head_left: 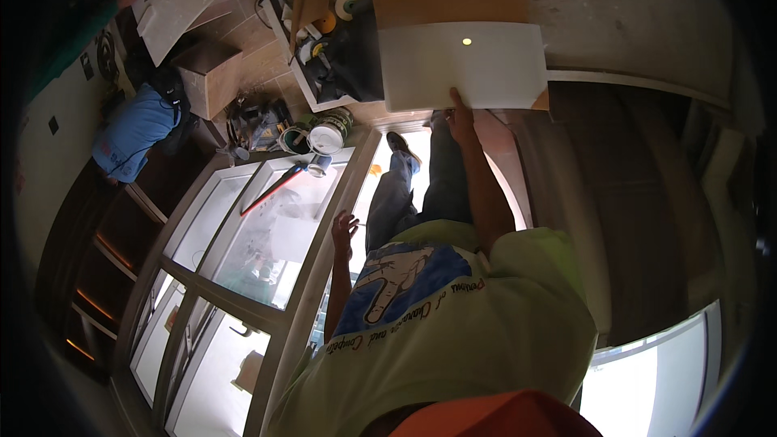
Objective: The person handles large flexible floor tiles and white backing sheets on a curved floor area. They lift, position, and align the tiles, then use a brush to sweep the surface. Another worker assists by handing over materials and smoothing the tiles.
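From where I stand, the pale rectangular panel (pixel 433 65) lies at the far side of the person, a little right of straight ahead; it covers part of a brown board (pixel 453 2), whose far strip shows beyond it, though I cannot tell whether the panel rests fully on that board or is held slightly off it; the right hand (pixel 463 120) grips the middle of the panel's near edge, nearly closed, thumb laid on the upper face and the other fingers mostly out of sight; the left hand (pixel 346 231) hangs half open, fingers loosely curled, with nothing visible in it, just beside the white-framed glazed unit (pixel 275 226).

To handle the panel well, I'd judge that one hand at mid-edge gives weak control over twist; bringing the free hand to the left end would steady it, keeping the face level and the corners off the tool tray (pixel 306 85) close by on the left; a light thumb should spare the surface; the feet want care too, with buckets (pixel 327 137) and the glazed unit to the left.

The panel's long axis runs left to right, across the person's front; its short sides point from near to far, and one long edge faces the person; a small yellow spot (pixel 467 41) sits toward the far edge, and a brown patch (pixel 541 100) shows at the near right corner.
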